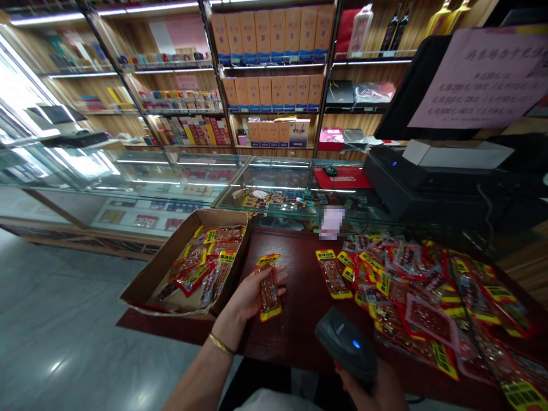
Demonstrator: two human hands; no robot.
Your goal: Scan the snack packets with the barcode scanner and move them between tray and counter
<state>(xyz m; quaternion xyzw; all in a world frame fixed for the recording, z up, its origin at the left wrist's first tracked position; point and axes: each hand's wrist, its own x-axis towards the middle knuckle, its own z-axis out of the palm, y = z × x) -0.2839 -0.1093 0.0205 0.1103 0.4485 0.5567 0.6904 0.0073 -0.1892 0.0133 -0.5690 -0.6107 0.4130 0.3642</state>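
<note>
A red-and-yellow snack packet (269, 294) with brown sticks showing through lies across my left hand (252, 288), held under the thumb above the dark red tabletop (295, 268). My right hand (372, 388) is wrapped round a black barcode scanner (345, 342) with a blue light lit on top. Part of that hand is cut off by the bottom edge. One similar packet (333, 274) lies on the table beyond the scanner, at the left edge of a large heap of packets (398, 274). Left of my left hand stands an open cardboard box (149, 288) with several packets inside.
A dark cable (464, 308) runs over the heap. Behind the table are a glass display counter (184, 168), a red mat (359, 178) with a mouse and a black checkout machine (394, 182) with a paper sign. Stocked shelves (274, 67) line the wall.
</note>
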